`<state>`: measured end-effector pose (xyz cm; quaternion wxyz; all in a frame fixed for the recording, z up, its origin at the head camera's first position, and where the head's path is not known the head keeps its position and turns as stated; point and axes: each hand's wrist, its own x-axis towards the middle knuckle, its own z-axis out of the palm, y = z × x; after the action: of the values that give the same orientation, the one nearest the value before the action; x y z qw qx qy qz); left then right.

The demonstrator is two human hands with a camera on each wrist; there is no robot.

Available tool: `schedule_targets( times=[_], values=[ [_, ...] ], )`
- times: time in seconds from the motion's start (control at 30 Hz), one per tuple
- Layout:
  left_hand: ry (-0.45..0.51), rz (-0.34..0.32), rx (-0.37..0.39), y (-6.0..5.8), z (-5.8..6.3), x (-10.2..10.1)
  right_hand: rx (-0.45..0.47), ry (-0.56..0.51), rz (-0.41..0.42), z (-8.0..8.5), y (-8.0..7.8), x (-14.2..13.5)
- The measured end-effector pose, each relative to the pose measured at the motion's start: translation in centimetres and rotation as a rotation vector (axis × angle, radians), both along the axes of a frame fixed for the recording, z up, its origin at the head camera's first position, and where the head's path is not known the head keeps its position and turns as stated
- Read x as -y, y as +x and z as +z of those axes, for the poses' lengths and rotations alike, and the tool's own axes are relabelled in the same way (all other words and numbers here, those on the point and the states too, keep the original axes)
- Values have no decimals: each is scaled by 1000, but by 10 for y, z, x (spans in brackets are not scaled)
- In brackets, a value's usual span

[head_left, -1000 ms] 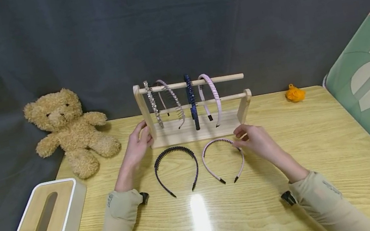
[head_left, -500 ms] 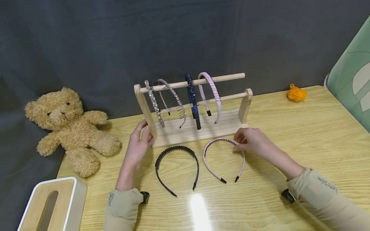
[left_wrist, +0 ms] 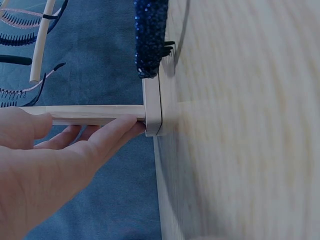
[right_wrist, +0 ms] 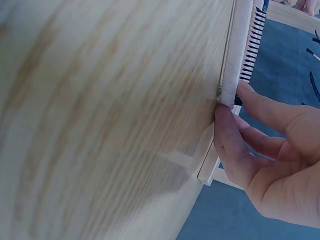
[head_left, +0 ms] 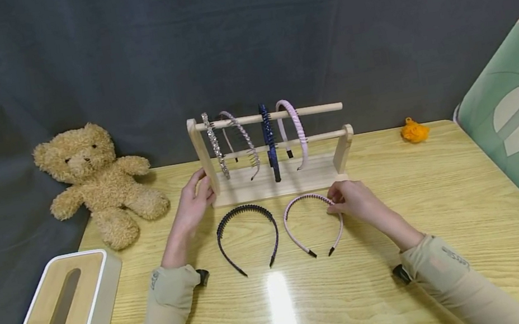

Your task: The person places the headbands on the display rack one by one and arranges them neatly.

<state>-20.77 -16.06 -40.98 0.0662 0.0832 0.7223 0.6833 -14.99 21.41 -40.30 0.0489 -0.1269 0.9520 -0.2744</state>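
Observation:
On the table, a wooden headband rack [head_left: 279, 187] carries several headbands, including a dark blue sequinned headband [head_left: 270, 137] and a pink headband [head_left: 296, 128] on its upper bar. My left hand [head_left: 191, 201] holds the rack's left post [left_wrist: 100, 114], thumb at the front and some fingertips hidden behind it. A slimmer pale pink headband [head_left: 296, 235] lies in front of the rack, its two ends toward me. My right hand [head_left: 354, 200] pinches its right upper curve between thumb and fingers; in the right wrist view, its dark teeth show beside the thumb. Left of it lies a black toothed headband [head_left: 221, 241].
A teddy bear [head_left: 102, 181] sits at the back left, behind a white tissue box [head_left: 58, 307] with a wooden lid. An orange object [head_left: 414, 130] lies near the table's back right edge. A dark curtain [head_left: 239, 35] hangs behind the table.
My right hand has come slightly down and left onto the slim pink headband, its fingers closing round the curve. The pink headband on the rack sways slightly. My left hand stays on the post.

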Motion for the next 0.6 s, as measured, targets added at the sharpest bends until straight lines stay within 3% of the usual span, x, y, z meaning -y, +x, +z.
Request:
schedule_targets(
  times=[0.6],
  values=[
    [-3,3,35,0,2,0,-18,-16,-12,0,4,-2]
  ],
)
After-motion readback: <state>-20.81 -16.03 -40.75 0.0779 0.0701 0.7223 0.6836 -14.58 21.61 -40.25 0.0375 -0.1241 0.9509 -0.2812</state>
